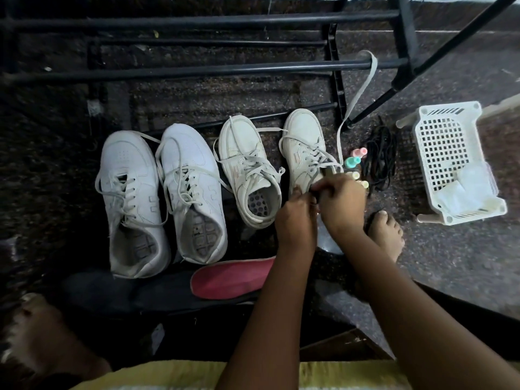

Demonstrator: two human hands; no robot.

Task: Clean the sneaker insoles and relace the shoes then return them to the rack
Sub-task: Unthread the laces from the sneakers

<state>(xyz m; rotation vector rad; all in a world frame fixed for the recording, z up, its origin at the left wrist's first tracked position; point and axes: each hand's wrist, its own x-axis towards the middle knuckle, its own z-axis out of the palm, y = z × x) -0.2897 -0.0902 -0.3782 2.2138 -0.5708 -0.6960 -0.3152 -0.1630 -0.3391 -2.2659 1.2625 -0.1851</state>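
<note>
Both hands on the rightmost sneaker (302,128), last of four white ones in a row on the floor by the rack (197,70). Left hand (295,218) and right hand (342,204) have fingers curled together, pinching the lace (373,64) at the top eyelets. Its free end is draped over a rack bar. Red insole (233,278) lies just behind the sneakers, under my left forearm.
</note>
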